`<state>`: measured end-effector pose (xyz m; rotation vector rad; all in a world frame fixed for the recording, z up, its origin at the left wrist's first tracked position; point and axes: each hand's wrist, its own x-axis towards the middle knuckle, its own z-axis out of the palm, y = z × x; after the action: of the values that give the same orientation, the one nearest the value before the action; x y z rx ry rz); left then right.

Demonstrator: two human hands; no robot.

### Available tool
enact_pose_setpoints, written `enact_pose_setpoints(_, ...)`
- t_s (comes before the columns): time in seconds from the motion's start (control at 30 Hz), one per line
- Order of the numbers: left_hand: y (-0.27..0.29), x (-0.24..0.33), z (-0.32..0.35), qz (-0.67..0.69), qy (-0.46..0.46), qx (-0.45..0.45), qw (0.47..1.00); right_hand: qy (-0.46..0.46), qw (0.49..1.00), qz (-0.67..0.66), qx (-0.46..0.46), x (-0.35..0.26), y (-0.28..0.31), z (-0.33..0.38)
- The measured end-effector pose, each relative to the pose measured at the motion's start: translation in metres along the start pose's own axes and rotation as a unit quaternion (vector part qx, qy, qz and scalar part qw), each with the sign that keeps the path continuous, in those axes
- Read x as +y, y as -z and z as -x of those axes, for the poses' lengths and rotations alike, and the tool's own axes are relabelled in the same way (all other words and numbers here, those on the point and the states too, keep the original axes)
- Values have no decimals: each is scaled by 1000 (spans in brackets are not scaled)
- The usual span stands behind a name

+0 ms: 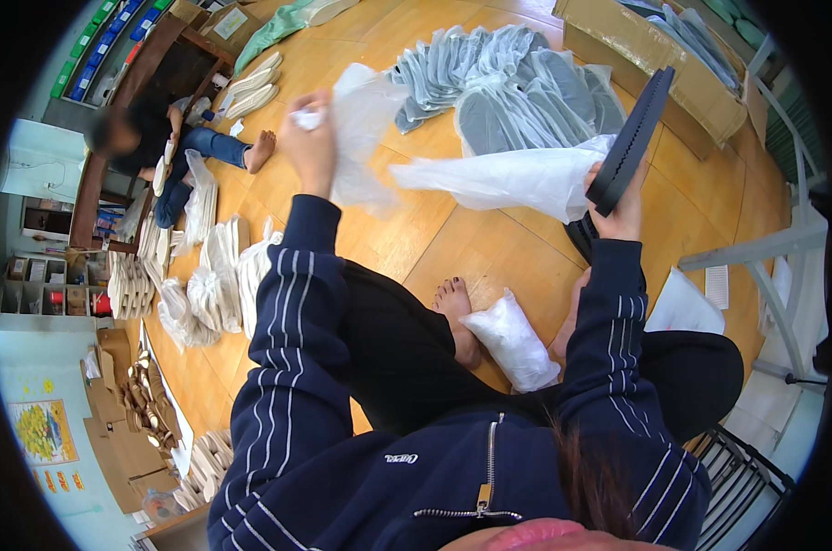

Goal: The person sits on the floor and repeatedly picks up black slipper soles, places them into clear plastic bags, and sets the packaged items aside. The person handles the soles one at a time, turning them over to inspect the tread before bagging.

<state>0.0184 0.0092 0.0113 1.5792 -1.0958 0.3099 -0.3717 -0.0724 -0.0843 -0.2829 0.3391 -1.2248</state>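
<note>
My left hand (pixel 311 147) is raised, its fingers closed on a crumpled bit of a thin clear plastic bag (pixel 361 138) that hangs loosely beside it. In my right hand (pixel 623 207) is a black shoe sole (pixel 638 133) with a toothed edge, tilted upward. A second white plastic bag (pixel 517 184) stretches leftward from that same hand. Below the palm another black piece (pixel 581 234) shows in part, perhaps a second sole. Between my bare feet on the floor rests a filled translucent plastic pack (pixel 512 340); its contents are unclear.
Ahead lies a heap of grey soles in plastic bags (pixel 535 87). A cardboard box (pixel 659 64) with more bagged pieces stands far right, near a metal frame (pixel 764 253). At left, a seated person (pixel 140 138) handles a pale sole, near bagged pale soles (pixel 218 275).
</note>
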Motion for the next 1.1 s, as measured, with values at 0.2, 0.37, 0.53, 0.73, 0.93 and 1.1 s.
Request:
enact_pose_setpoints(0.2, -34, 106, 59, 103, -55, -425, 898, -29, 995, 65, 70, 35, -54, 11)
enact_pose_setpoints(0.37, -53, 111, 91, 75, -91, -467, 876, -127, 990, 59, -6, 49, -62, 22)
enact_pose_setpoints(0.53, -44, 96, 74, 42, -84, -441, 893, -104, 991, 89, 6, 49, -62, 16)
enact_pose_setpoints(0.73, -38, 73, 44, 181, -105, -359, 910, -39, 990, 129, 43, 37, -45, 9)
enact_pose_setpoints(0.93, -42, 50, 48, 110, 29, -378, 919, -51, 996, 62, 23, 39, -55, 14)
enact_pose_setpoints(1.1, -41, 34, 40, 73, 185, -389, 900, -84, 993, 78, -3, 43, -63, 15)
